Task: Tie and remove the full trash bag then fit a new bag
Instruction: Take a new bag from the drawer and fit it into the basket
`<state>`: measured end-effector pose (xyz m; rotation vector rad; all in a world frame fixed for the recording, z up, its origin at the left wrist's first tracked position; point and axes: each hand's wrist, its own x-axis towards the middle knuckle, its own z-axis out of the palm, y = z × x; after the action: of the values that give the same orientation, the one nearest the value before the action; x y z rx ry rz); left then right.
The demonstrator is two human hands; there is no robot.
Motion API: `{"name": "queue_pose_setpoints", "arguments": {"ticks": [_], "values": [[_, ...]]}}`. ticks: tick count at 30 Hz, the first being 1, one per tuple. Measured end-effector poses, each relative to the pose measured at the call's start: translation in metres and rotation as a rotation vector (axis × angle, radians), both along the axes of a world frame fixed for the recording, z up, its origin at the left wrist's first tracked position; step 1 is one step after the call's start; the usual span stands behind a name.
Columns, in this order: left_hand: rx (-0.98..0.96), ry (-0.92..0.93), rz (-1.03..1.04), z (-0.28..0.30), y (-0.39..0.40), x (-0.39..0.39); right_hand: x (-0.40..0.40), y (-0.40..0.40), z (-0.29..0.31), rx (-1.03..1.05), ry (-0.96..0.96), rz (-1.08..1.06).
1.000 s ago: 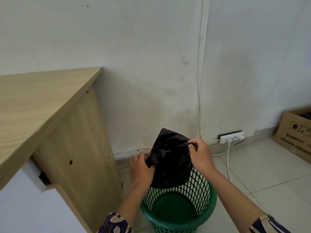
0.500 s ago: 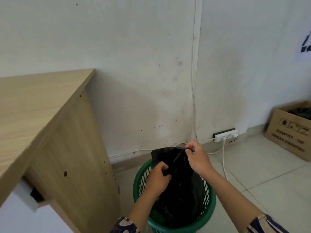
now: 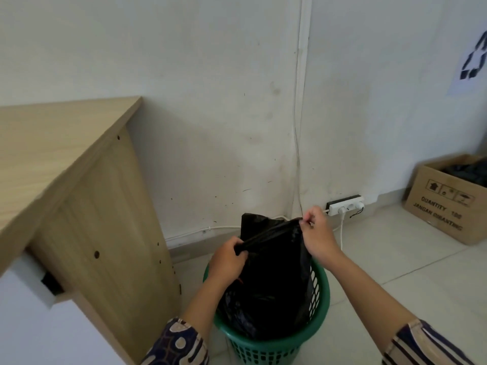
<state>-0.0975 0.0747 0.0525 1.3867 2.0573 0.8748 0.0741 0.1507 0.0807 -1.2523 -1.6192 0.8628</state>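
Black bag (image 3: 274, 280): we see it standing inside the green basket (image 3: 322, 299), at 6 o'clock on the floor.
Left hand (image 3: 228, 259): our fingers are clenched on the bag's stretched top edge.
Right hand (image 3: 317, 233): our fingers pinch the bag's far corner, at 1 o'clock from the left hand.
Wooden surface (image 3: 52, 143): at 9 o'clock.

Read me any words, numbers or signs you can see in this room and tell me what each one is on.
"QUANTITY 100": side of the cardboard box, the number blurred and uncertain.
"JANGAN DIBANTING": line below on the same box, blurred, a likely reading.
Row of handling pictograms above those lines on the box: too small to read.
Recycling arrows symbol, no words: paper sheet on the wall, cut by the frame edge.
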Motion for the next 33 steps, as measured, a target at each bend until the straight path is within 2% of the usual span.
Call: {"name": "queue_pose_setpoints", "arguments": {"ticks": [4, 8, 9, 13, 16, 18, 20, 22, 24, 27, 30, 33], "values": [[0.025, -0.319, -0.005, 0.015, 0.001, -0.008, 0.002, -0.007, 0.003, 0.077, -0.167, 0.042], [0.007, -0.290, -0.114, 0.028, -0.005, -0.009, -0.005, -0.012, 0.004, 0.012, -0.214, 0.022], [0.048, -0.225, -0.128, 0.032, -0.006, -0.010, -0.005, -0.014, 0.006, 0.004, -0.238, 0.037], [0.221, 0.263, -0.234, 0.043, -0.005, -0.016, 0.006, -0.009, 0.013, 0.041, -0.376, 0.093], [0.379, 0.590, -0.336, 0.034, 0.001, -0.023, 0.017, 0.008, 0.010, 0.078, -0.398, 0.095], [0.407, 0.741, -0.366, 0.024, 0.007, -0.029, 0.024, 0.020, 0.000, 0.060, -0.423, 0.132], [0.322, 0.818, -0.327, 0.013, 0.010, -0.036, 0.026, 0.032, -0.013, 0.013, -0.442, 0.185], [0.267, 0.765, -0.239, -0.002, 0.016, -0.042, 0.027, 0.045, -0.026, -0.023, -0.450, 0.198], [0.218, 0.600, -0.066, -0.016, 0.021, -0.048, 0.026, 0.058, -0.039, -0.035, -0.450, 0.199], [0.018, 0.439, 0.013, -0.032, 0.025, -0.048, 0.018, 0.072, -0.054, -0.021, -0.442, 0.238], [0.066, 0.333, 0.117, -0.045, 0.028, -0.039, 0.006, 0.086, -0.064, 0.005, -0.440, 0.257], [0.141, 0.274, 0.188, -0.051, 0.033, -0.039, 0.001, 0.104, -0.067, -0.056, -0.478, 0.306]]}}
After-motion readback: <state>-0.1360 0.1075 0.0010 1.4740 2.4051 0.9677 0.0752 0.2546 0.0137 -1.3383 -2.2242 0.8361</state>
